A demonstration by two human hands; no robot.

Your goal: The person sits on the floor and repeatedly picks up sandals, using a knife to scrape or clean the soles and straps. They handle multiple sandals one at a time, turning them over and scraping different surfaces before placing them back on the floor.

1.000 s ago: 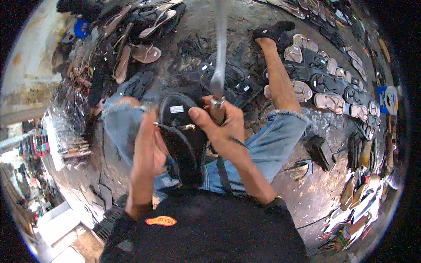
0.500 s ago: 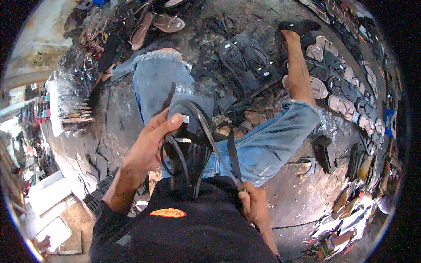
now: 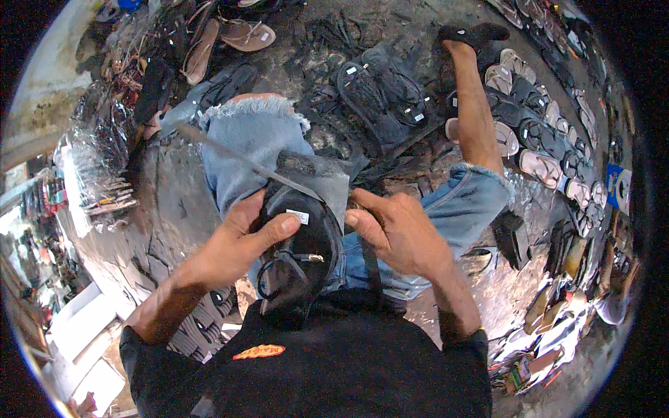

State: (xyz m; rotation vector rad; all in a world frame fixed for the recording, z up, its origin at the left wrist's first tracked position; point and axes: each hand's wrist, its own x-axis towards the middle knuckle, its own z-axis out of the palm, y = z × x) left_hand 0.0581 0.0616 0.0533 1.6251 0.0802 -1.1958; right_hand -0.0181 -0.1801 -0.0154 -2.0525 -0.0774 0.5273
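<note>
A black sandal (image 3: 306, 240) with a small white label lies over my lap, its thong straps showing lower down. My left hand (image 3: 244, 233) grips it from the left, thumb pressed flat beside the label. From under its far end sticks out a piece of dark grey sheet (image 3: 324, 177). A long thin grey strip (image 3: 237, 155) runs along the sandal's upper edge and out to the far left over my knee. My right hand (image 3: 404, 230) is closed at the right edge of the sheet, thumb and forefinger together. What those fingers hold is mostly hidden.
Black sandals (image 3: 380, 97) lie on the floor ahead, among dark scraps. Rows of pink and black sandals (image 3: 540, 167) stretch along the right. Brown sandals (image 3: 247, 36) and plastic-wrapped bundles (image 3: 104, 171) are at the left. White boxes (image 3: 80, 324) stand at the lower left.
My right hand has moved up and left from beside my waist to the sheet's edge. The strip, which ran down to that hand, now points up left. The sandal has shifted slightly nearer me.
</note>
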